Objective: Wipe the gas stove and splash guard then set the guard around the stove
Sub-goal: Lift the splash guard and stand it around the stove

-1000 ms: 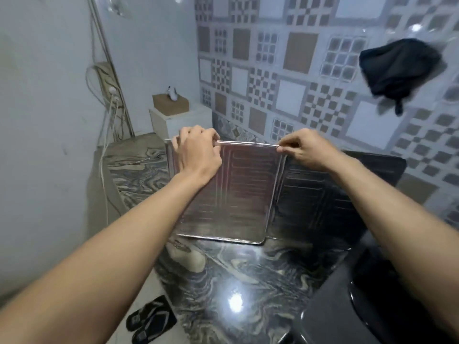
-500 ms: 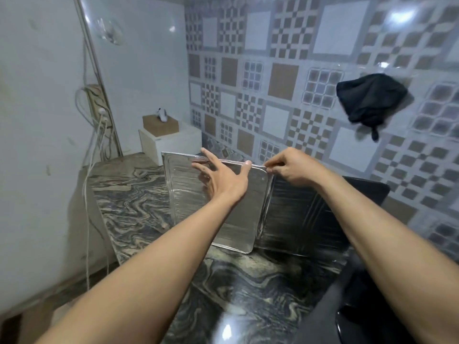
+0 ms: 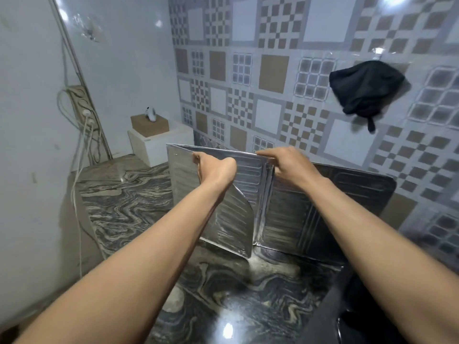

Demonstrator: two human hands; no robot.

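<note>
1. The splash guard (image 3: 298,219) stands upright on its bottom edge on the marble surface (image 3: 223,294). It's just beyond and to the left of what looks like the gas stove (image 3: 372,319), of which only a dark glossy corner shows. So the guard sits between the stove and the tiled wall.
2. The left hand (image 3: 216,170) has its fingers (image 3: 198,157) curled over the top edge of the shiny wing, gripping it. The right hand (image 3: 290,167) pinches the same top edge right at the fold, on the stove side of the left hand.
3. The bit that matters is that the guard hangs straight down below both sets of fingers. Its long axis runs sideways along the wall behind the stove. The darker panel stretches from the fold towards the stove side, while the shiny wing angles out from the fold towards the person.
4. My guess is that the open side faces the stove's front, so it points the right way but sits too far off the stove's left. The right hand is nearer the stove, so it would probably lead the shift while the left steers the wing.
5. The sheet looks thin and the wing is bowed near its bottom, so a hard push could buckle it.
6. A black cloth (image 3: 365,88) hangs on the wall above the stove side. Neither hand holds a cloth.
</note>
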